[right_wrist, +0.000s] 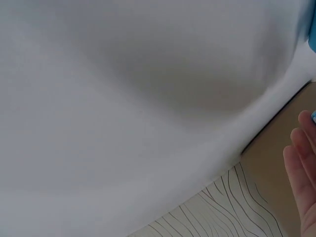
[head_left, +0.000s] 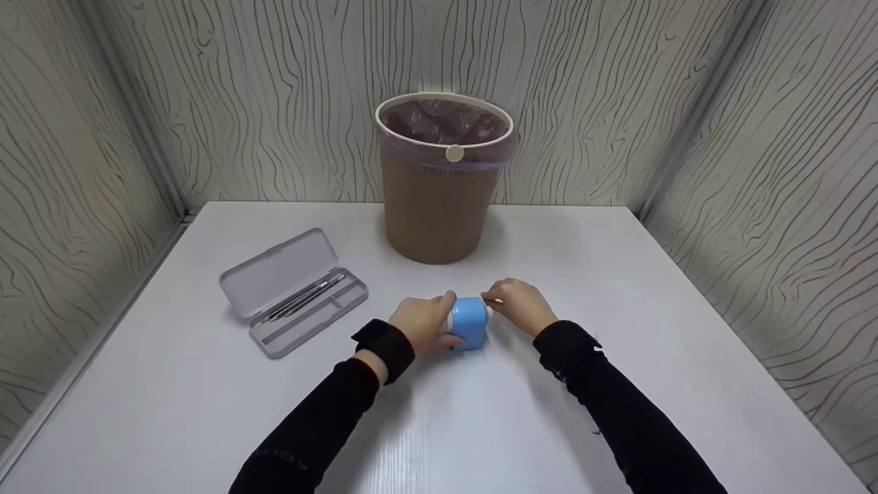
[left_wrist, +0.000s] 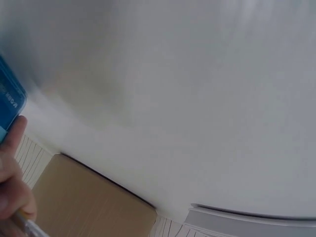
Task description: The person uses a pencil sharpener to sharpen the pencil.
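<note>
The left hand [head_left: 426, 324] is gripping the blue box [head_left: 470, 324], thumb over its top and fingers curling round its left side, steadying it on the white table [head_left: 617, 274] at the centre, at 6 o'clock from the bin [head_left: 439, 185]. The right hand [head_left: 520, 304] is lying just at 3 o'clock of the box, its fingers bunching at the box's upper right edge and seeming to pinch something small there; what it is cannot be told. Both hands are equally near. The box is small, rounded, light blue with a white left end, its long axis running left-right. An open grey case [head_left: 291, 291] with pens is lying at 9 o'clock.
</note>
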{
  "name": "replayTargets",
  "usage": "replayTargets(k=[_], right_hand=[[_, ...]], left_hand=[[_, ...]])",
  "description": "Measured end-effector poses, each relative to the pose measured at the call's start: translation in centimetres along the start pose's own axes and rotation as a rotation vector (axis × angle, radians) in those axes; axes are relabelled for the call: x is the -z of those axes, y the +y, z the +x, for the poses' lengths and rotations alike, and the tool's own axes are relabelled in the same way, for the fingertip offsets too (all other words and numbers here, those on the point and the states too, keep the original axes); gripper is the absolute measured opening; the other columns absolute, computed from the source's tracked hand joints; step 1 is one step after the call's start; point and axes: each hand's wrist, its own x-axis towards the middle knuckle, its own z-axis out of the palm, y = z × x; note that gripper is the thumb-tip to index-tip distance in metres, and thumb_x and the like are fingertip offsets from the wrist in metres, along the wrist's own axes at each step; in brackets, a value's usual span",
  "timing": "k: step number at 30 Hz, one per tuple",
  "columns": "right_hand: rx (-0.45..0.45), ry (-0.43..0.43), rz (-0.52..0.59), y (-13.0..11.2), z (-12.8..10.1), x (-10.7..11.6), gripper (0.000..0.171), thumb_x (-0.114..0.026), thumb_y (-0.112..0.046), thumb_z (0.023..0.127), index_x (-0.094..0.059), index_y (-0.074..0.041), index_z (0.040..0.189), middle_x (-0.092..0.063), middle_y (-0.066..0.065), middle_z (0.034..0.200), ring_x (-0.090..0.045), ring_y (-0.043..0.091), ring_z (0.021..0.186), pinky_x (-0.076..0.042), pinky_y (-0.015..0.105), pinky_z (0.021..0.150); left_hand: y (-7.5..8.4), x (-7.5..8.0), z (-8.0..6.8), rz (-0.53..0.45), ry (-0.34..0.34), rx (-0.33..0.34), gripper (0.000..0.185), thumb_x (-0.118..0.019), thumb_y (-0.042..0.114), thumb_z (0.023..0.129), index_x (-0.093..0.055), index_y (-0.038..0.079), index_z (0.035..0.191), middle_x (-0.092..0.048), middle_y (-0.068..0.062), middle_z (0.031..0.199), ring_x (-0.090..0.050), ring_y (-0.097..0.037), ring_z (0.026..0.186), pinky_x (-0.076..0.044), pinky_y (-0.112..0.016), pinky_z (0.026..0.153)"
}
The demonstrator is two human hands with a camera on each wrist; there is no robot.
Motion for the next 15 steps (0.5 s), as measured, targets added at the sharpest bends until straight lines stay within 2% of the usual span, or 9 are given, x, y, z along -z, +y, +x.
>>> replayTargets(k=[5,12,15], right_hand=[[-0.041,-0.043,0.035,0.0,-0.5,-0.4,0.018,-0.075,-0.001,0.088,-0.080,-0.003,0.105,-0.080,0.013,0.099,-0.075,0.030,0.097,-0.060,0.043,0.087],[-0.045,-0.078,0.046,0.0,-1.4,-1.3,0.003,-0.075,0.000,0.087,-0.078,-0.002,0.087,-0.079,0.010,0.091,-0.075,0.028,0.089,-0.060,0.043,0.083],[-0.051,-0.079,0.068,-0.1,-1.9,-1.4,0.005,-0.075,-0.003,0.088,-0.076,-0.003,0.083,-0.078,0.009,0.089,-0.074,0.027,0.087,-0.059,0.043,0.082]], left_hand=[[0.2,0.2,0.0,-0.016,-0.008,0.006,0.074,-0.070,0.060,0.090,-0.046,0.009,0.139,-0.077,-0.009,0.116,-0.076,-0.022,0.089,-0.061,-0.036,0.078],[0.3,0.3,-0.1,-0.014,-0.013,0.031,0.072,-0.070,0.059,0.090,-0.047,0.010,0.137,-0.077,-0.009,0.113,-0.076,-0.022,0.086,-0.061,-0.035,0.076],[0.4,0.2,-0.1,-0.007,-0.026,0.044,0.076,-0.069,0.060,0.091,-0.046,0.010,0.142,-0.076,-0.009,0.116,-0.076,-0.021,0.087,-0.061,-0.035,0.079]])
